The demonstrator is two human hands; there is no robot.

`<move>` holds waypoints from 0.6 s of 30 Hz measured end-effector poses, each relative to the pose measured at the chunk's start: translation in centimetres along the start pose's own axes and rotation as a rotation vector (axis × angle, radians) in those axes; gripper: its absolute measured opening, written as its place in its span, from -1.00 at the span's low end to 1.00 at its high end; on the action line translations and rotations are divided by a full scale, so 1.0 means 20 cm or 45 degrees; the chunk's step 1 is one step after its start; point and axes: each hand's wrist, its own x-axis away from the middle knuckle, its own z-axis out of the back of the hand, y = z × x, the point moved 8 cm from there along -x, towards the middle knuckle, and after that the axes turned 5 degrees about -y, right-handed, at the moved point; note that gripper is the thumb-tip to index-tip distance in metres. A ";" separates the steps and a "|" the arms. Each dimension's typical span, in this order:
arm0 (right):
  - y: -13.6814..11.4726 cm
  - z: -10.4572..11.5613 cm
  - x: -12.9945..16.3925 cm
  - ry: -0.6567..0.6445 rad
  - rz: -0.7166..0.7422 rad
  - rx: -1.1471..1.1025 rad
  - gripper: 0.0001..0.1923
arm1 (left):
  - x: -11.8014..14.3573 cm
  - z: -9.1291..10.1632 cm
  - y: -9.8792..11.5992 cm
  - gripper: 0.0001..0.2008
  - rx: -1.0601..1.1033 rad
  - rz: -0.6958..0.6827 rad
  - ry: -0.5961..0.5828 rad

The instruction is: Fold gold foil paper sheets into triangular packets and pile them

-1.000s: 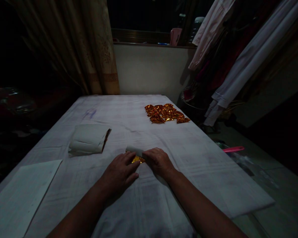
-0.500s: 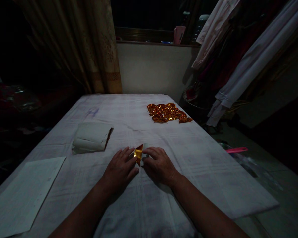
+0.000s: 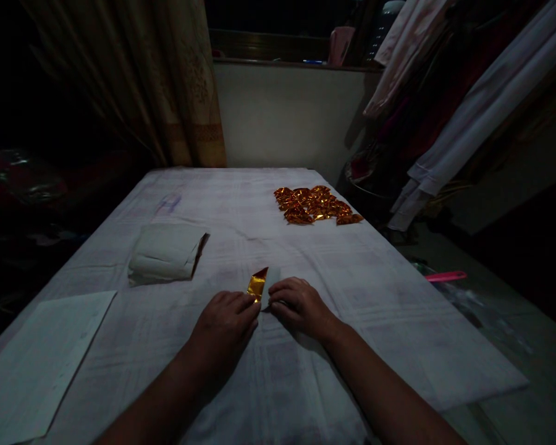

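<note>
A small piece of gold foil paper (image 3: 256, 285) lies partly folded on the cloth between my hands. Its left part shows shiny gold with a slanted top, while its right part is pale. My left hand (image 3: 227, 315) pinches the lower left edge, fingers pressed together with the thumb near the bottom corner. On the other side, my right hand (image 3: 301, 306) has curled fingers closed at the pale right edge. The fingertips cover part of the lower edges. Farther back on the right sits a pile of folded gold foil pieces (image 3: 310, 204).
A pale, worn packet (image 3: 167, 253) lies on the cloth-covered table (image 3: 375, 296) to the left. Nearer is a white sheet (image 3: 41, 364). Clothes (image 3: 472, 117) hang beyond the right edge, above a pink-handled object (image 3: 446, 276). A curtain (image 3: 176, 93) hangs at the back left.
My left hand has drawn slightly down and closed its fingers at the foil's lower corner. The foil's lower gold point is now covered, and more of its pale part shows.
</note>
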 end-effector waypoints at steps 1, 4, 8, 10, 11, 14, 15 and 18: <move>0.01 0.00 0.00 0.004 -0.031 -0.009 -0.92 | 0.00 -0.01 0.01 -0.77 -0.039 0.006 -0.011; 0.04 -0.01 -0.01 0.014 -0.133 -0.006 -0.93 | 0.01 -0.03 0.02 -0.71 -0.110 0.013 -0.019; 0.05 -0.03 -0.03 0.014 -0.258 0.043 -0.93 | 0.03 -0.04 0.02 -0.69 -0.110 0.014 -0.001; 0.05 -0.03 -0.04 0.012 -0.306 0.056 -0.92 | 0.03 -0.04 0.02 -0.70 -0.116 0.020 0.019; 0.05 -0.04 -0.04 0.009 -0.326 0.060 -0.91 | 0.03 -0.04 0.02 -0.70 -0.122 0.020 0.019; 0.05 -0.04 -0.05 -0.009 -0.378 0.073 -0.91 | 0.03 -0.05 0.02 -0.71 -0.135 0.014 0.006; 0.06 -0.05 -0.05 -0.020 -0.391 0.078 -0.91 | 0.03 -0.05 0.02 -0.71 -0.135 0.013 0.004; 0.06 -0.05 -0.06 -0.041 -0.409 0.096 -0.91 | 0.03 -0.04 0.02 -0.69 -0.135 0.016 0.019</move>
